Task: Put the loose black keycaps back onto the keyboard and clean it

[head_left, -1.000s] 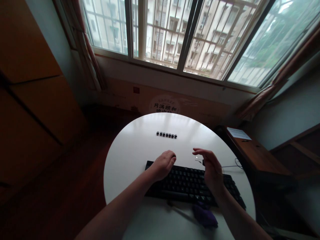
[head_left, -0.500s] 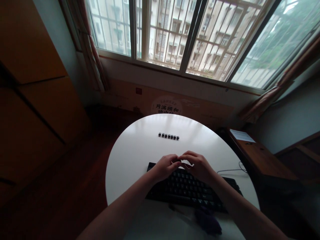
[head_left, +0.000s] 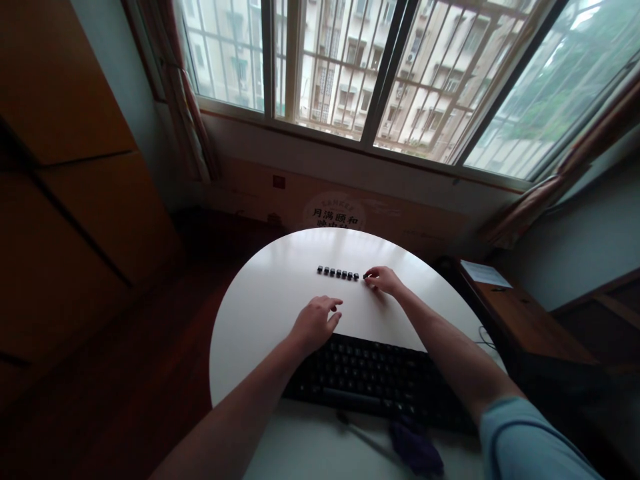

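Observation:
Several black keycaps [head_left: 339, 273] stand in a row on the white round table [head_left: 250, 313]. At the right end of that row, my right hand [head_left: 383, 279] pinches one more black keycap [head_left: 365, 277] between thumb and fingers, at or just over the tabletop. My left hand [head_left: 316, 323] hovers above the far left edge of the black keyboard [head_left: 370, 373], thumb and fingers apart, holding nothing. Part of the keyboard is covered by my forearms.
Near me on the table lie a purple cloth [head_left: 416, 445] and a thin, dark-tipped tool [head_left: 367, 437], perhaps a brush. A cable [head_left: 485, 337] runs off the right edge. A wooden desk with a paper sheet [head_left: 485, 273] stands to the right.
My hands were together over the keyboard and have parted. My right hand has reached forward to the row's right end with a keycap; my left hand has drawn slightly left and opened.

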Motion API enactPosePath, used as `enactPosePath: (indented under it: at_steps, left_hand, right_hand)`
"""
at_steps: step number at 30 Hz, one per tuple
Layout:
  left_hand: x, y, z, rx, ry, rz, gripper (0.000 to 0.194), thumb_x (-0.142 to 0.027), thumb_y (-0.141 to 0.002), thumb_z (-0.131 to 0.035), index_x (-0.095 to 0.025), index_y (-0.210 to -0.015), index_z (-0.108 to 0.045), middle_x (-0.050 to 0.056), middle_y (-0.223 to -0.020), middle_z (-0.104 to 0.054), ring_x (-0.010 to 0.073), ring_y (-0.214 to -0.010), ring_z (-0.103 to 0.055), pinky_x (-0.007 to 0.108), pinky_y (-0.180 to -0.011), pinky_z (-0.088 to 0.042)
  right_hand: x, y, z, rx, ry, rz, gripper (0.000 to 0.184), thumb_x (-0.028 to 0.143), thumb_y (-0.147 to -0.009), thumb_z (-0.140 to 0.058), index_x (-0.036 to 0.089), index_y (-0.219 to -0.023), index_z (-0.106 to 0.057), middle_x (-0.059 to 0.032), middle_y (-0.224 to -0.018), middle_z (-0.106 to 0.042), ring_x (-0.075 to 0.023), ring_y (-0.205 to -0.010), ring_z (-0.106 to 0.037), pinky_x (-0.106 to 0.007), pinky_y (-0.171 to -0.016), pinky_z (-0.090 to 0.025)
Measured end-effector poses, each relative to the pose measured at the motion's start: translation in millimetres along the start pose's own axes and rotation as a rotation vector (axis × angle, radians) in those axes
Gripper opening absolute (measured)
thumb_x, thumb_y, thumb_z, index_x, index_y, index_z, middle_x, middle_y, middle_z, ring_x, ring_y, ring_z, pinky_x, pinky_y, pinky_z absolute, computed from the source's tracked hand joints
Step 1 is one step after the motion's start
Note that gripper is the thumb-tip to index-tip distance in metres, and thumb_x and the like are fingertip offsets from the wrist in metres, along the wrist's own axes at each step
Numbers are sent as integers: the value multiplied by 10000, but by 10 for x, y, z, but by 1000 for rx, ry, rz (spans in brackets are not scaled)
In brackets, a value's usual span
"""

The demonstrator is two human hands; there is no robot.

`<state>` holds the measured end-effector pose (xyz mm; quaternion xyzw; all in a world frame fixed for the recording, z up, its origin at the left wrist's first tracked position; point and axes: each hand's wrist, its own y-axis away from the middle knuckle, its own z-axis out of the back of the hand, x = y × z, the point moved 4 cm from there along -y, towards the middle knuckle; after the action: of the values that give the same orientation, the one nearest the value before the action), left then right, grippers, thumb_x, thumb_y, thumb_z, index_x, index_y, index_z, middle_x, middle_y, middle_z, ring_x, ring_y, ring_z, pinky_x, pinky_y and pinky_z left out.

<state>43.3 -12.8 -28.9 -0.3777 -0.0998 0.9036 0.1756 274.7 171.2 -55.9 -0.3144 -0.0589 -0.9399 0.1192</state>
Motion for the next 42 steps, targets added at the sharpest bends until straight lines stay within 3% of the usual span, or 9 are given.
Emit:
enactPosePath:
  at_steps: [8,19,23,26,30,32,36,39,42]
  left_hand:
    - [7,3,15,-9,-34,-2,262,-181,-889,-576,-178,-1129,-680,71,-986,-695,242,-989,-610,391,-957,-476]
    - [-4,4,40,-11,-32,-3,247,-199,-908,-565,-178,-1131,-668,69,-983,-690,242,-984,-609,387,-950,-467]
    - [7,-4,34,7,-22,1,246,-199,-908,-567,-178,-1130,-671,67,-972,-692,235,-960,-621,377,-931,-478]
    - [10,-2,39,20,-16,-1,242,-194,-908,-564,-170,-1120,-677,70,-965,-695,235,-951,-624,377,-916,-485]
    - [-120,47,47,75,-63,-38,241,-202,-914,-566,-175,-1121,-686,89,-1060,-693,253,-1027,-603,388,-933,-482]
    - [-277,102,28,144,-128,-87,248,-217,-919,-569,-175,-1134,-684,101,-1117,-683,271,-1066,-586,409,-941,-478]
    - [-620,251,-76,277,-269,-189,236,-214,-919,-553,-171,-1109,-686,126,-1139,-667,298,-1070,-578,445,-933,-476]
    - [-735,354,-212,347,-302,-277,365,-151,-925,-501,-234,-1255,-633,126,-1302,-605,312,-1182,-547,486,-1019,-424]
    - [-701,417,-346,414,-288,-336,469,-191,-960,-486,-357,-1397,-523,83,-1511,-446,336,-1364,-415,563,-1125,-298]
  right_hand:
    - [-74,-190,-83,46,14,-18,225,247,-790,-723,181,-1002,-756,-22,-885,-748,-84,-575,-664,-160,-595,-491]
    - [26,-63,-42,53,-58,-18,341,211,-763,-755,133,-1093,-723,-44,-872,-742,-75,-529,-625,-168,-578,-489]
    - [146,54,83,1,-113,4,373,248,-765,-765,120,-1110,-708,-51,-884,-724,-51,-495,-581,-169,-592,-491]
    - [263,292,289,-76,-182,28,348,374,-910,-591,109,-1113,-689,-90,-988,-693,-67,-580,-614,-187,-618,-510]
    - [340,928,455,-51,-341,69,601,540,-1011,-232,137,-1144,-658,-94,-963,-664,-133,-764,-666,-236,-636,-559]
    - [328,1316,435,-32,-527,78,666,668,-963,-285,134,-1098,-660,-62,-818,-626,-133,-687,-630,-244,-590,-558]
    - [234,1909,226,-13,-658,-80,725,794,-885,-335,157,-1079,-622,41,-537,-469,-79,-360,-399,-187,-324,-318]
    - [212,2078,110,-5,-701,-156,706,818,-843,-407,158,-978,-616,78,-429,-360,-67,-303,-320,-175,-310,-245]
    - [229,2093,96,-6,-834,-197,680,840,-802,-453,178,-908,-566,73,-426,-392,-87,-319,-383,-197,-338,-336]
